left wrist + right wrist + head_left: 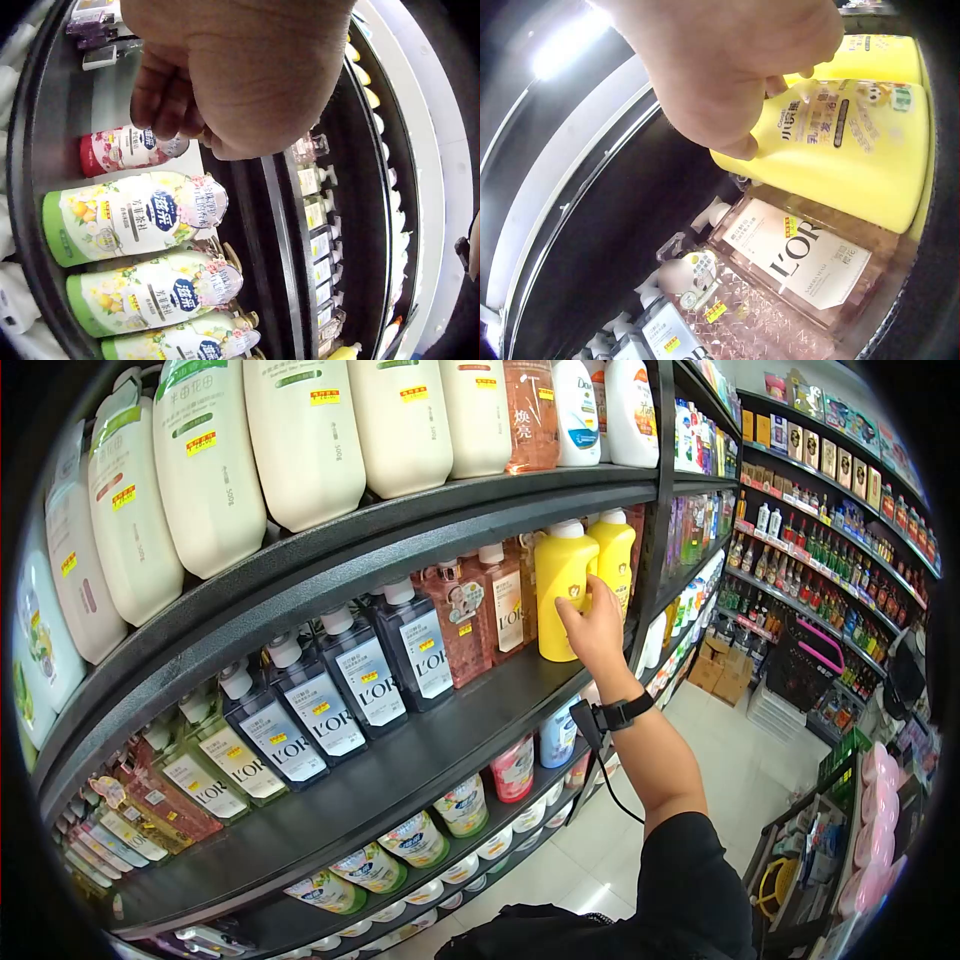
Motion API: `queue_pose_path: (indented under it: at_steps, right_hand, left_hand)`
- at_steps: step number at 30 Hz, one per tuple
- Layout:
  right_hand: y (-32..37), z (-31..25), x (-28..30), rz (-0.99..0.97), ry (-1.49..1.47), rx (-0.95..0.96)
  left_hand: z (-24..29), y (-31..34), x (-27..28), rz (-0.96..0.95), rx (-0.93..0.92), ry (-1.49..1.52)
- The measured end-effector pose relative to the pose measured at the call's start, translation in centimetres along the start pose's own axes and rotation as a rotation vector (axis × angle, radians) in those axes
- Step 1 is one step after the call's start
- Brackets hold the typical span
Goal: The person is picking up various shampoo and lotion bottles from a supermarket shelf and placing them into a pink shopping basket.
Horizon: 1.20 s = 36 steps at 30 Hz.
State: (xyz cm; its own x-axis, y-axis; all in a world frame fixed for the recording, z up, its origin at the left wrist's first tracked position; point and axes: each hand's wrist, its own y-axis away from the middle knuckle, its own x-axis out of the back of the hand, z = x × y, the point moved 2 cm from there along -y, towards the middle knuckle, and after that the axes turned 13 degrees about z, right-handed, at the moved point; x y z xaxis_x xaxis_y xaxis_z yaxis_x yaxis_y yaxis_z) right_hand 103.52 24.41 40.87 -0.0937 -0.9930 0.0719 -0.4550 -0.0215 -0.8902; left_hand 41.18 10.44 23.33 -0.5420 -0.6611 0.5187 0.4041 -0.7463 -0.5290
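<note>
A yellow body wash bottle [563, 595] with a white cap stands at the right end of the middle shelf. My right hand [597, 628] grips it near the shoulder, thumb on the front side. In the right wrist view the thumb of that hand [739, 75] lies at the upper edge of the bottle [840, 142], and the fingertips are partly hidden behind it. A second yellow bottle [612, 550] stands just behind. My left hand [255, 75], outside the head view, hangs loosely curled before a lower shelf of green-based bottles [135, 210], holding nothing visible.
Pink pump bottles [507, 600] stand directly left of the yellow one, then a row of dark-blue pump bottles [415, 650]. Large cream bottles [400, 430] line the shelf above. A black shelf post [662, 470] rises at the right. Cardboard boxes [720, 668] sit on the aisle floor.
</note>
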Motion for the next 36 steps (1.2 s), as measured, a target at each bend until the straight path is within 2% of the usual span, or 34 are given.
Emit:
queue_pose_path:
  at_steps: [1,3,4,9,11,12,15,16,19,20,21,23,24,25,31,33,35,36]
  right_hand:
    - [-0.3,-0.2,0.2,-0.011,-0.009,0.012]
    - [-0.9,-0.8,0.7,-0.127,-0.083,-0.085]
    - [-1.0,-0.9,0.8,-0.185,-0.117,-0.135]
    - [-1.7,0.0,-0.5,0.2,-0.242,-0.206]
    - [-2.5,2.3,-2.4,0.041,-0.457,-0.337]
    - [-2.6,2.4,-3.3,0.062,-0.519,-0.274]
    - [-3.3,2.9,-3.1,-0.223,-0.579,-0.406]
    - [-3.2,2.7,-3.1,-0.196,-0.601,-0.358]
    - [-3.3,3.2,-3.0,-0.153,-0.626,-0.296]
    - [-3.4,4.1,-3.0,-0.201,-0.629,-0.353]
    - [-3.5,3.0,-2.0,-0.209,-0.74,-0.423]
    - [-3.6,4.8,-1.2,-0.291,-0.786,-0.561]
    - [-3.5,3.0,0.2,-0.363,-0.9,-0.615]
    - [-3.8,1.1,2.4,-0.43,-1.006,-0.673]
    - [-1.5,-0.9,7.6,-0.764,-0.796,-0.801]
    - [0.6,-2.5,9.0,-0.868,-0.898,-0.774]
    - [3.5,-3.3,9.6,-0.929,-0.992,-0.752]
    - [4.7,-4.6,10.0,-0.998,-0.98,-0.714]
  left_hand:
    - [0.3,0.0,-0.3,0.012,-0.007,0.032]
    - [1.1,-0.3,-0.9,0.032,-0.02,0.092]
    - [0.3,-0.2,-1.2,-0.012,-0.021,-0.017]
    - [0.3,-0.1,-2.7,0.027,-0.051,0.023]
    - [0.4,-0.1,-2.6,0.023,-0.032,0.045]
    - [0.6,0.0,-2.5,0.047,-0.072,0.037]
    - [0.2,0.6,-2.2,-0.007,0.044,0.06]
    - [-0.1,1.0,-2.1,0.008,-0.04,0.047]
    - [-0.3,1.6,-1.6,-0.051,0.073,0.071]
    - [0.0,1.6,-1.4,-0.012,0.003,0.06]
    - [0.5,1.6,-1.0,0.01,-0.007,0.073]
    - [1.6,0.9,0.1,-0.071,0.064,-0.061]
    - [2.0,0.8,0.4,-0.062,0.034,-0.085]
    - [0.7,1.1,0.1,-0.052,0.122,0.001]
    - [0.2,0.6,-1.6,-0.155,0.009,0.049]
    - [-1.6,0.8,-4.3,-0.179,0.238,0.253]
    - [-1.3,0.0,-5.1,-0.21,-0.116,0.191]
    - [0.8,-0.6,-5.1,-0.213,-0.156,0.239]
